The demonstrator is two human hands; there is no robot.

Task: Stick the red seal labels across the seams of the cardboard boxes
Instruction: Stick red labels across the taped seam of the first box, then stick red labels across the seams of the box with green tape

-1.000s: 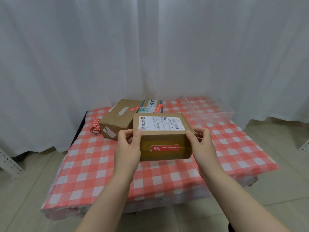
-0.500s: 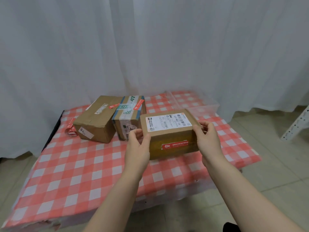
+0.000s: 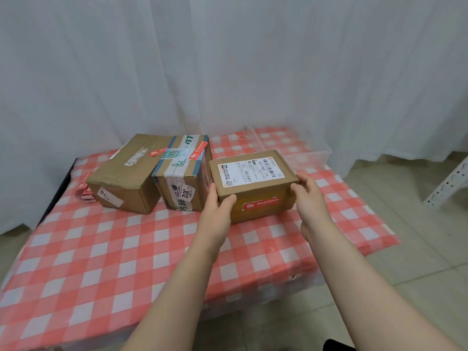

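Cardboard sits between both hands: the left hand (image 3: pixel 216 211) and right hand (image 3: pixel 307 198) grip the sides of a small box (image 3: pixel 250 178) low at the tabletop (image 3: pixel 101 249), with a red seal label (image 3: pixel 260 203) already across its front seam. Just left of the hands, a taped box (image 3: pixel 182 173) and a plain box (image 3: pixel 126 173) each carry red labels on top, so sealing looks nearly finished. Spare labels (image 3: pixel 84 188) lie farthest left.

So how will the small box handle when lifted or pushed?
Probably stiff: the small box shows square edges between the left hand and right hand. Likely light: fingers grip only its ends. Low and broad, so unlikely to tip; pushing may ruck the tablecloth.
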